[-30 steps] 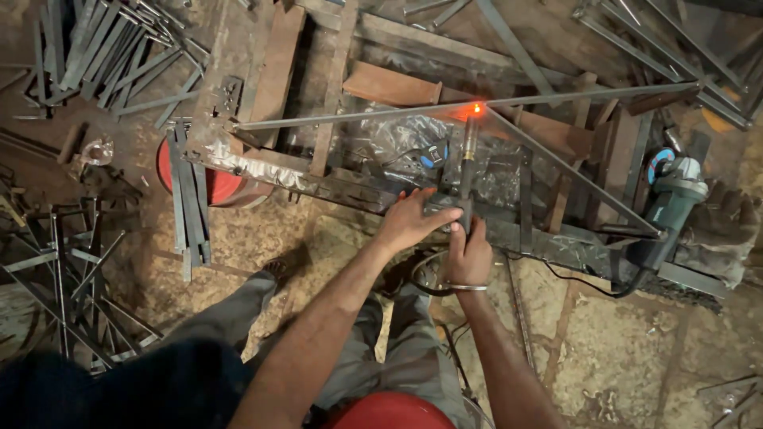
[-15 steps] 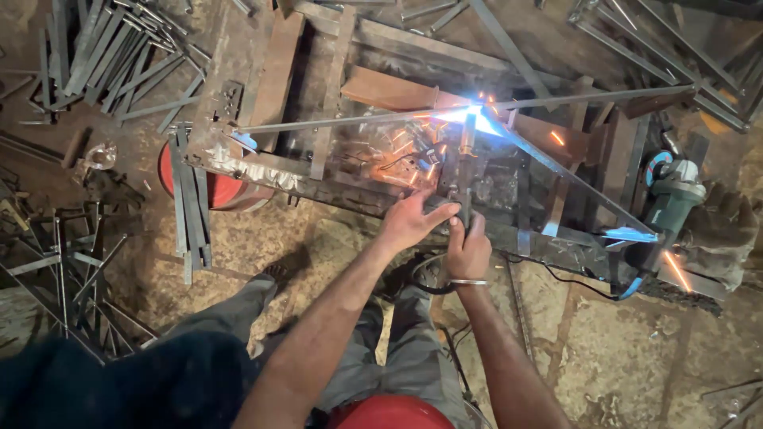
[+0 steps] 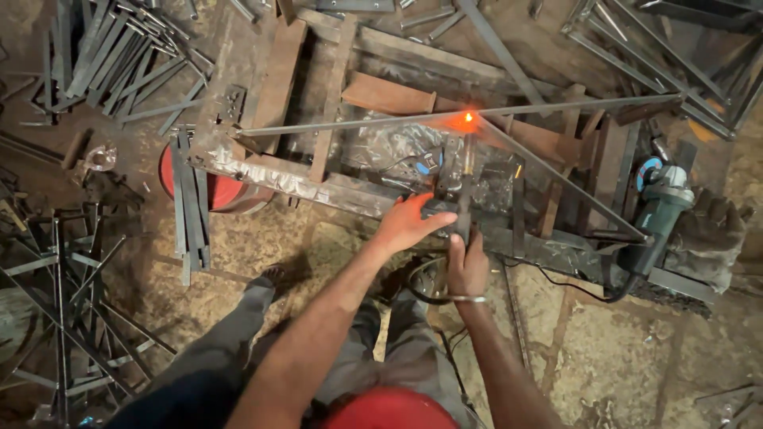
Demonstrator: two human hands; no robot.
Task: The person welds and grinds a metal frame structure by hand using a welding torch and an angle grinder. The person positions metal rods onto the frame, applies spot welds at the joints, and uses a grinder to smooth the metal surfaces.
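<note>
1. My right hand (image 3: 467, 266) is wrapped tight round the electrode holder (image 3: 461, 213), with a bangle at the wrist.
2. My left hand (image 3: 407, 224) lies flat and open-fingered on the metal just beside the holder, gripping nothing.
3. The welding rod (image 3: 468, 155) runs up from the holder to a glowing orange spot (image 3: 468, 119) on the long thin bar (image 3: 445, 117).
4. That bar and a diagonal bar (image 3: 564, 179) meet at the spot, lying on the steel frame table (image 3: 262, 171).
5. Progress, my guess: this joint is tacked and hot; other joints cannot be judged.
6. Angle grinder (image 3: 660, 208) lies to the right, red drum (image 3: 218, 191) to the left, and loose steel strips (image 3: 103, 59) are piled at the upper left.
</note>
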